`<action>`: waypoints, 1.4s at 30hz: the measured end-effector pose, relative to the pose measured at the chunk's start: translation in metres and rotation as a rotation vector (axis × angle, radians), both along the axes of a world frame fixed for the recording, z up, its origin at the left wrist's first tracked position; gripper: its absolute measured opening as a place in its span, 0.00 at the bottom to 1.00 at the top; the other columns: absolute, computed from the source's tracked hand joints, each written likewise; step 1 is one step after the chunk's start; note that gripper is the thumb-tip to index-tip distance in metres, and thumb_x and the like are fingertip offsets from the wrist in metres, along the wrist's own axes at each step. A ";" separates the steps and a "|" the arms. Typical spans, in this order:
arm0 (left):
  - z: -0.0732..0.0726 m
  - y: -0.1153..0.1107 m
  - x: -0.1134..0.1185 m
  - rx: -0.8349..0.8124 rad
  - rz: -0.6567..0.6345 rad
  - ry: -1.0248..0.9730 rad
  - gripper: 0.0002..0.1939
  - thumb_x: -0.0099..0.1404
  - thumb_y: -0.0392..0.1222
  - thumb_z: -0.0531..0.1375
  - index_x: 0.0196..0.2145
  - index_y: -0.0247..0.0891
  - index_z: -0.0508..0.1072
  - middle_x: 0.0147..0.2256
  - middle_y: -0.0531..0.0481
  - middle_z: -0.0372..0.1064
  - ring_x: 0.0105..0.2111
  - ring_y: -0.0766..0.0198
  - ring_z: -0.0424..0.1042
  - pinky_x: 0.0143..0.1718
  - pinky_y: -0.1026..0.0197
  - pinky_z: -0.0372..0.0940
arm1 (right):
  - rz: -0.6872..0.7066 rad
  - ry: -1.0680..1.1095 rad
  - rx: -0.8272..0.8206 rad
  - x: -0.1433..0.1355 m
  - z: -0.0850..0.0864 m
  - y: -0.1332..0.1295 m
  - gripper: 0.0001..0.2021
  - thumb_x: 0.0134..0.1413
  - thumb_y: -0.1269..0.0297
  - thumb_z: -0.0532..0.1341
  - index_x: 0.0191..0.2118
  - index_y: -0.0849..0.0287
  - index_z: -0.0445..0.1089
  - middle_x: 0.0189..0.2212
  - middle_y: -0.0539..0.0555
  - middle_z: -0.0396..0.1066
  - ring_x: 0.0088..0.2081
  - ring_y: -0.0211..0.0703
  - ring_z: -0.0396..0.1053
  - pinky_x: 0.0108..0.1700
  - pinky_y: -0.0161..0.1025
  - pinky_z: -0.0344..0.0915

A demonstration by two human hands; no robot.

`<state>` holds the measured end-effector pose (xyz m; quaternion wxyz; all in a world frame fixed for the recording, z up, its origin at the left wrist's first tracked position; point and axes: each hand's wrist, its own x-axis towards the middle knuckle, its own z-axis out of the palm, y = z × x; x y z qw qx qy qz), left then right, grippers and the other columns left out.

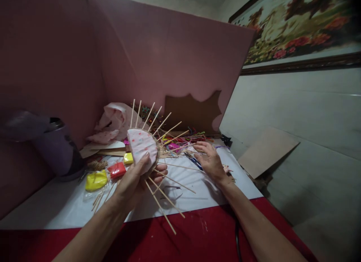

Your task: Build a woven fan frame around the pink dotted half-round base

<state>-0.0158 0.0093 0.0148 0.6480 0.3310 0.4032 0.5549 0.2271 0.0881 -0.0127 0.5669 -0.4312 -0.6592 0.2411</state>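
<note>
My left hand (pixel 141 175) grips a half-round craft piece (pixel 142 145) covered in pale pink dotted fabric, its thumb on the front and its fingers behind. Thin wooden sticks (pixel 166 123) fan out from the curved edge of the piece, which has a brown rim. To the right, my right hand (pixel 210 162) has its fingers stretched forward, slightly bent, near the tips of the sticks on that side. Whether it touches a stick I cannot tell. Dark-blue-handled pliers or scissors (pixel 193 161) lie partly behind the right hand.
Yellow (pixel 96 180) and red (pixel 116 170) wrapped clay packs lie on the white sheet (pixel 50 205). A purple flask (pixel 60 149) stands left. Crumpled pink fabric (pixel 115 121), coloured pipe cleaners (pixel 197 136) and cut brown cardboard (pixel 191 111) are at the back, before a pink panel (pixel 169 59).
</note>
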 end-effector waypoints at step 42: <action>-0.023 0.005 0.033 0.145 0.075 -0.186 0.22 0.54 0.54 0.62 0.35 0.29 0.73 0.34 0.39 0.76 0.34 0.56 0.76 0.36 0.59 0.72 | 0.890 0.051 -0.806 -0.046 0.001 -0.055 0.15 0.47 0.55 0.65 0.33 0.65 0.71 0.21 0.50 0.70 0.19 0.28 0.57 0.22 0.30 0.49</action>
